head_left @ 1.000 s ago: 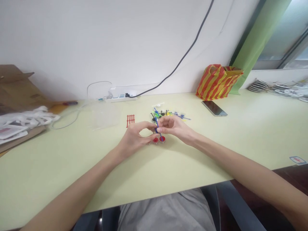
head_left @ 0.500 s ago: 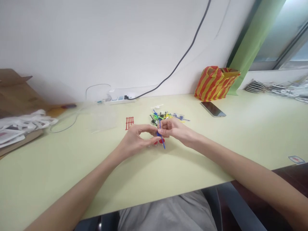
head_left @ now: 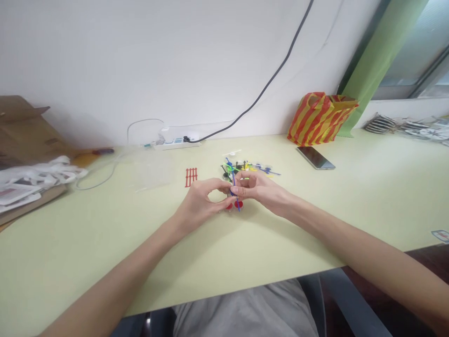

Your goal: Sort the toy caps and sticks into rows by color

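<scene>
Piece in hand: long, slim blue piece (head_left: pixel 233 179) with pointed end, off the table (head_left: pixel 210 262), tilted, over its near-middle between both hands. Right hand (head_left: pixel 257 187): thumb and forefinger closed on blue piece around its central hub. Left hand (head_left: pixel 196 203): thumb and forefinger curled into a ring, tips right at the same hub; pressing on it or only steadying, cannot tell.

Progress, as judged from layout: partway at best. Done: four red arrow-tipped rods (head_left: pixel 190 178) set side by side in a neat row, well apart from the rest; red discs (head_left: pixel 241 204) lying just below the fingertips, one partly covered by left thumb. In hand: blue piece, joined to anything at the hub or not, too small to tell. Left over: loose heap (head_left: pixel 235 166) of blue, green, black, yellow and white pieces just beyond the hands, overlapping, apparently unsorted.

Around: phone (head_left: pixel 315 157) and red-and-yellow striped bag (head_left: pixel 321 119) to the right; power strip (head_left: pixel 177 144) with black cable (head_left: pixel 259 96) against the wall; clear plastic (head_left: pixel 152 171) left of the rods; cardboard box (head_left: pixel 28 124) and white straps (head_left: pixel 52 171) at far left.

In the way: mainly right fingers, hiding the heap's near edge; phone and bag well outside the working spot.
</scene>
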`<move>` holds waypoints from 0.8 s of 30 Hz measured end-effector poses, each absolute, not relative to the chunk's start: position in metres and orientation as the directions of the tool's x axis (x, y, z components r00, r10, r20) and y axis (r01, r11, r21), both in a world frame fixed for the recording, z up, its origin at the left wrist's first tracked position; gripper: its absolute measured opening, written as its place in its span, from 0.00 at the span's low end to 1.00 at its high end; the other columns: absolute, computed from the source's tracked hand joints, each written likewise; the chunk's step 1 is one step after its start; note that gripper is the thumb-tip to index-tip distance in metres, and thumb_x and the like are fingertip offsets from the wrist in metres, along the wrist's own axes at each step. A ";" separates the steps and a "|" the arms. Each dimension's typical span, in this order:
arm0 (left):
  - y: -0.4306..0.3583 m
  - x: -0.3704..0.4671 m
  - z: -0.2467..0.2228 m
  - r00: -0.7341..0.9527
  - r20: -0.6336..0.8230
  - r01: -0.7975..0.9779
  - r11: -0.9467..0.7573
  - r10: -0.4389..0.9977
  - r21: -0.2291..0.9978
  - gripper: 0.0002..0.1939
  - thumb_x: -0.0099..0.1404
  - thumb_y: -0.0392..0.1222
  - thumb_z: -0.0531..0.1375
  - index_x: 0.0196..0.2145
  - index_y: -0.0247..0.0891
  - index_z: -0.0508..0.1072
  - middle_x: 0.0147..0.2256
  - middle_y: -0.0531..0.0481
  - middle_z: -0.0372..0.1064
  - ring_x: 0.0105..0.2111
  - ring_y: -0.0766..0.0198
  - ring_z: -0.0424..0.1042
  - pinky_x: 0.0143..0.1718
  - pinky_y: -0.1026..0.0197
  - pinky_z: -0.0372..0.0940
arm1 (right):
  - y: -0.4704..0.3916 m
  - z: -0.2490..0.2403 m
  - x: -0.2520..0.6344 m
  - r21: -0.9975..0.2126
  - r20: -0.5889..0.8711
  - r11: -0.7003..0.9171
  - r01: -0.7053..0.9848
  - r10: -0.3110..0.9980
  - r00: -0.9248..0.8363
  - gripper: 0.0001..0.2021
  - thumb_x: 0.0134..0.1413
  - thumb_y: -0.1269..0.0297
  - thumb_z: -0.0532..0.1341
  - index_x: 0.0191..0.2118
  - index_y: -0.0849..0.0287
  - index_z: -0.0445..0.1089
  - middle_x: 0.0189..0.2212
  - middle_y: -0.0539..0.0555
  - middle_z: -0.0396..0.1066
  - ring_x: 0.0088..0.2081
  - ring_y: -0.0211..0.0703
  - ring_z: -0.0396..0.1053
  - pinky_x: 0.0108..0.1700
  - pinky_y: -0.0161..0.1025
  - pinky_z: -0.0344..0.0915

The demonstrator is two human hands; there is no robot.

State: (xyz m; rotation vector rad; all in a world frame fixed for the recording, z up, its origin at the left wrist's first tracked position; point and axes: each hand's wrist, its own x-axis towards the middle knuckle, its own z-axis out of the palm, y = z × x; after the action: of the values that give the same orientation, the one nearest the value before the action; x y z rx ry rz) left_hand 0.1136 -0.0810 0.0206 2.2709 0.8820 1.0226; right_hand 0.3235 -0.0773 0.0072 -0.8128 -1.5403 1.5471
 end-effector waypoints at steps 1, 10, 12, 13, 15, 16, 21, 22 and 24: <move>-0.081 0.114 0.019 0.510 0.469 0.372 -0.676 0.721 0.636 0.04 0.65 0.42 0.67 0.36 0.40 0.80 0.35 0.49 0.81 0.34 0.61 0.79 0.37 0.61 0.73 | -0.077 0.006 0.322 -0.995 0.095 0.066 -0.078 0.877 -0.471 0.20 0.49 0.50 0.75 0.34 0.56 0.67 0.29 0.50 0.73 0.33 0.42 0.72 0.38 0.41 0.66; -0.085 0.117 0.024 0.539 0.556 0.372 -0.771 0.632 0.516 0.05 0.65 0.38 0.67 0.40 0.39 0.80 0.37 0.49 0.81 0.35 0.62 0.78 0.36 0.63 0.70 | -0.084 0.026 0.323 -0.989 0.120 0.147 0.017 0.860 -0.497 0.10 0.56 0.60 0.68 0.32 0.56 0.67 0.29 0.49 0.69 0.33 0.41 0.67 0.39 0.40 0.63; -0.085 0.117 0.025 0.550 0.529 0.354 -0.754 0.646 0.552 0.05 0.64 0.40 0.68 0.39 0.40 0.80 0.36 0.49 0.81 0.34 0.62 0.78 0.36 0.63 0.70 | -0.085 0.030 0.326 -0.992 0.091 0.123 0.025 0.839 -0.537 0.11 0.55 0.58 0.69 0.32 0.56 0.68 0.28 0.50 0.70 0.33 0.42 0.68 0.39 0.41 0.64; -0.085 0.117 0.025 0.555 0.521 0.348 -0.750 0.649 0.563 0.05 0.64 0.40 0.68 0.38 0.40 0.80 0.36 0.49 0.81 0.34 0.62 0.78 0.35 0.63 0.70 | -0.084 0.030 0.327 -0.994 0.077 0.109 0.026 0.831 -0.550 0.12 0.54 0.58 0.70 0.32 0.56 0.68 0.28 0.50 0.70 0.33 0.43 0.69 0.40 0.42 0.64; -0.084 0.115 0.024 0.563 0.512 0.335 -0.746 0.649 0.576 0.06 0.65 0.42 0.68 0.39 0.39 0.81 0.36 0.48 0.81 0.34 0.61 0.79 0.34 0.63 0.71 | -0.083 0.029 0.331 -0.997 0.055 0.080 0.020 0.827 -0.560 0.12 0.53 0.57 0.70 0.31 0.56 0.68 0.29 0.51 0.71 0.33 0.43 0.69 0.40 0.42 0.65; -0.083 0.113 0.023 0.567 0.509 0.330 -0.745 0.648 0.581 0.06 0.65 0.42 0.67 0.39 0.40 0.81 0.36 0.48 0.81 0.35 0.61 0.79 0.35 0.63 0.71 | -0.082 0.029 0.334 -0.997 0.047 0.069 0.019 0.828 -0.558 0.13 0.52 0.57 0.71 0.31 0.56 0.68 0.29 0.51 0.71 0.33 0.43 0.69 0.40 0.41 0.64; -0.073 0.100 0.026 0.499 0.551 0.365 -0.739 0.669 0.566 0.08 0.64 0.46 0.69 0.39 0.40 0.82 0.37 0.47 0.82 0.35 0.59 0.80 0.41 0.58 0.75 | -0.073 0.030 0.350 -0.991 0.082 0.127 0.051 0.846 -0.526 0.16 0.50 0.53 0.74 0.33 0.56 0.70 0.29 0.50 0.71 0.33 0.42 0.67 0.38 0.40 0.62; -0.070 0.096 0.029 0.452 0.572 0.386 -0.728 0.685 0.567 0.08 0.64 0.46 0.69 0.39 0.41 0.82 0.38 0.47 0.82 0.37 0.58 0.80 0.44 0.57 0.75 | -0.071 0.031 0.352 -0.986 0.111 0.158 0.052 0.857 -0.504 0.16 0.49 0.52 0.74 0.34 0.56 0.71 0.30 0.51 0.73 0.34 0.43 0.68 0.39 0.41 0.63; -0.062 0.087 0.036 0.358 0.608 0.417 -0.704 0.709 0.575 0.09 0.65 0.46 0.68 0.41 0.41 0.82 0.40 0.47 0.82 0.39 0.58 0.80 0.48 0.55 0.75 | -0.064 0.036 0.352 -0.969 0.187 0.238 0.067 0.882 -0.433 0.17 0.50 0.49 0.73 0.36 0.57 0.74 0.33 0.53 0.75 0.36 0.45 0.70 0.39 0.42 0.63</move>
State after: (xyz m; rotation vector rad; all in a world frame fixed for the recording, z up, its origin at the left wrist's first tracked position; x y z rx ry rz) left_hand 0.0868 -0.0620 0.0357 2.3030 0.9936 1.2742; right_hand 0.3520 -0.0643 0.0359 -0.8859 -1.7124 1.2849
